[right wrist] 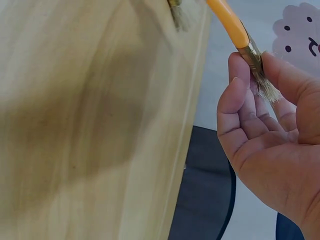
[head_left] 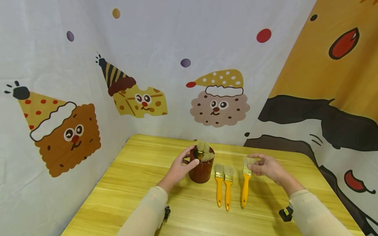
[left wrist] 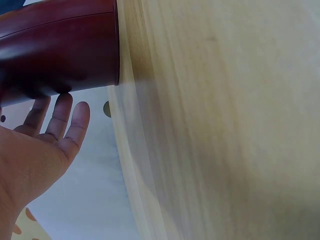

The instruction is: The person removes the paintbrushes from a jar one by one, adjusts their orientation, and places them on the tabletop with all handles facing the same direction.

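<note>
A dark red cylindrical cup (head_left: 201, 173) stands upright on the table, with pale brush bristles (head_left: 203, 147) showing at its mouth. My left hand (head_left: 180, 166) holds the cup at its left side, thumb toward the front and fingers behind the rim. In the left wrist view, fingers (left wrist: 61, 116) of that hand meet the cup's wall (left wrist: 55, 47). My right hand (head_left: 267, 167) pinches a yellow-handled paintbrush (head_left: 245, 186) between thumb and fingers, near its metal band and bristles. Its handle points toward me. In the right wrist view, the paintbrush's metal band (right wrist: 251, 57) sits between the fingertips.
Two more yellow-handled paintbrushes, a left one (head_left: 219, 188) and a right one (head_left: 227, 190), lie side by side between the cup and my right hand, bristles away from me. A printed cloth (head_left: 165, 46) hangs behind the wooden table (head_left: 133, 177).
</note>
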{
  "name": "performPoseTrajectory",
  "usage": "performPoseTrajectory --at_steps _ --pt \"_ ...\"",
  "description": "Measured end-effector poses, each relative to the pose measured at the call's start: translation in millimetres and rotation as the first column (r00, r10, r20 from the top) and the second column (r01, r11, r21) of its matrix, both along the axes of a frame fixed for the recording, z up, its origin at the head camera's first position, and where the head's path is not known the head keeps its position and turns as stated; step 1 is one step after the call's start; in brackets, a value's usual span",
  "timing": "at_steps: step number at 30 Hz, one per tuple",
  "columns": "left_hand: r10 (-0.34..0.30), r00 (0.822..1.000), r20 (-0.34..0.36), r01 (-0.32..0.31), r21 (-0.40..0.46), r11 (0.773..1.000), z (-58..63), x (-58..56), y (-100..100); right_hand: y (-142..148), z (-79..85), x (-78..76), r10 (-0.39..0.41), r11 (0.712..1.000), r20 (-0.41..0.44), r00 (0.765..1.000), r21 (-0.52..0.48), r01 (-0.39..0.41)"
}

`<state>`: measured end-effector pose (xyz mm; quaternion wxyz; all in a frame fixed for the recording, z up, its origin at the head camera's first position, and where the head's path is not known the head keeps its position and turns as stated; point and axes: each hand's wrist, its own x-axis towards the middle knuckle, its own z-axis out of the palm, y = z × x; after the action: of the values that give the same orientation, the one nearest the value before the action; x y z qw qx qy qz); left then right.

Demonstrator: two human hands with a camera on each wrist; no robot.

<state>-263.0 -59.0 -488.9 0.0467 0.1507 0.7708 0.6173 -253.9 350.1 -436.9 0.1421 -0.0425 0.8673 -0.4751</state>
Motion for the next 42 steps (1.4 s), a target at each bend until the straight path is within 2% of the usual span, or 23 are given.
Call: performPoseTrajectory --at_steps 17,35,42 --pt "0.008 1.000 0.000 -0.008 -0.004 1.000 0.2 0.2 0.6 -7.5 -22.0 1.4 0.047 0.996 0.048 0.998 -0.077 -0.043" --pt "0.005 1.000 -0.007 -0.005 -0.001 1.000 -2.2 -1.1 0.6 -12.7 -35.5 2.1 0.021 0.999 0.058 0.998 -0.044 -0.018" --pt "0.009 1.000 -0.004 -0.009 -0.013 1.000 0.0 1.4 0.4 -16.9 -42.4 4.2 0.035 0.999 0.060 0.998 -0.035 -0.033"
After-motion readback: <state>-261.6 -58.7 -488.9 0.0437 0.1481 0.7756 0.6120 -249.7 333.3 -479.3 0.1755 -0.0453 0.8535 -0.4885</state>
